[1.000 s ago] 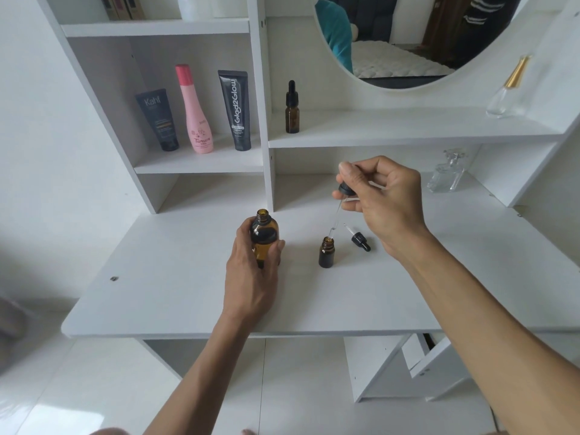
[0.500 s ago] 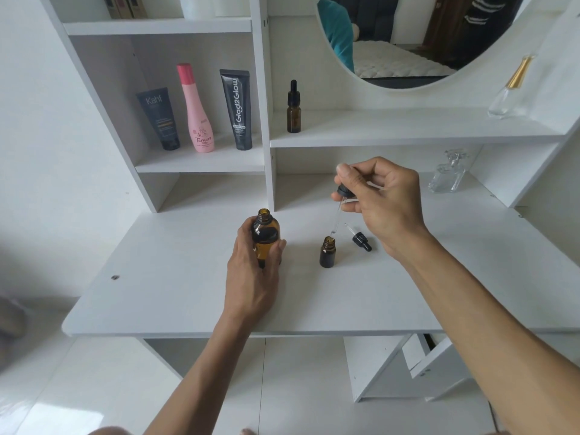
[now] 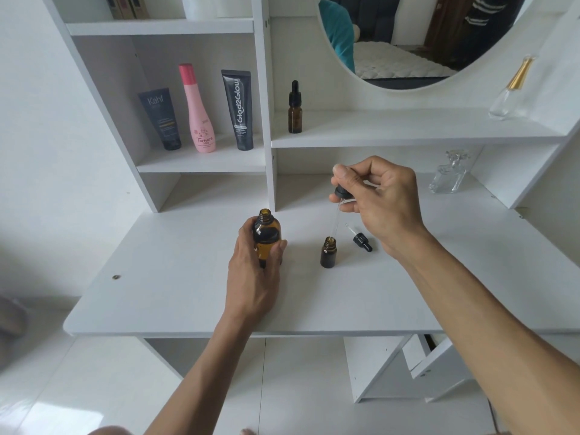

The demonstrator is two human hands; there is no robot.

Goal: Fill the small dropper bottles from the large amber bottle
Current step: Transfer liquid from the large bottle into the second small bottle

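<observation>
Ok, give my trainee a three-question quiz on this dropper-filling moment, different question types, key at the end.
1. True or false: the large amber bottle is capped.
2. The right hand holds: A) pipette dropper B) pink bottle C) perfume bottle.
3. Fill in: the pipette tip is at the mouth of the small ____ bottle on the desk.

Key: 1 false; 2 A; 3 amber.

We cannot see the lower front of the large amber bottle [image 3: 266, 233] behind the left hand [image 3: 254, 277]; right of that bottle, the right hand [image 3: 379, 202] covers the dropper [image 3: 340, 193] bulb; its liquid level is unreadable.
</observation>
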